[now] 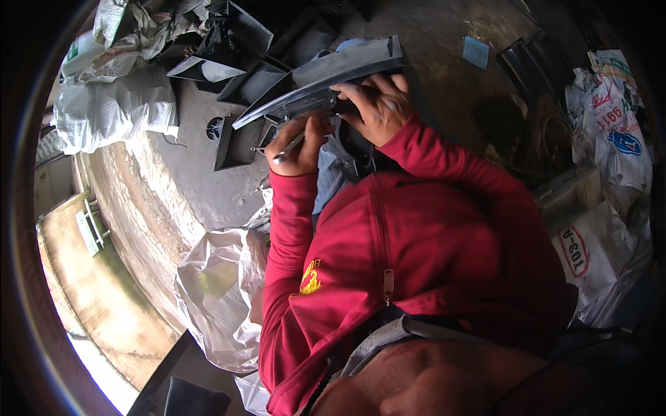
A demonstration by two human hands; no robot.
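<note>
A long dark panel-like casing (pixel 326 73) with a grey, dusty face is tilted in front of me, above my lap. My right hand (pixel 378 107) is curled at its near edge, fingers bent against the underside. My left hand (pixel 300 144) is closed around a slim silver metal tool (pixel 288 152) that resembles a wrench. The inner end of that tool is hidden by my fingers. Both hands are close together under the casing, where dark fittings show only in part.
Several black box-shaped casings (pixel 260 83) lie on the floor ahead. White plastic sacks (pixel 114 107) are piled at the far left, another sack (pixel 225 291) sits by my left arm. Printed sacks (pixel 607 125) stand at right, near dark curved panels (pixel 534 66). A blue piece (pixel 476 52) lies farther off.
</note>
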